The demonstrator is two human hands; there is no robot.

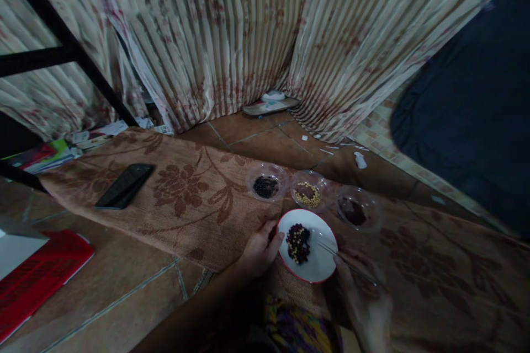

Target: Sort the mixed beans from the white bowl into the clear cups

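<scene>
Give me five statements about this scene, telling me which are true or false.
1. The left hand grips the red-rimmed plate at its edge. True.
2. The right hand holds nothing. False: it holds metal tweezers.
3. The middle plastic bowl contains yellow beans. True.
4. The phone lies right of the plate. False: it lies left.
5. Dark beans lie mixed with yellow ones on the plate. True.

Red-rimmed white plate (318,263), apparently brown floral cloth (182,190)
</scene>
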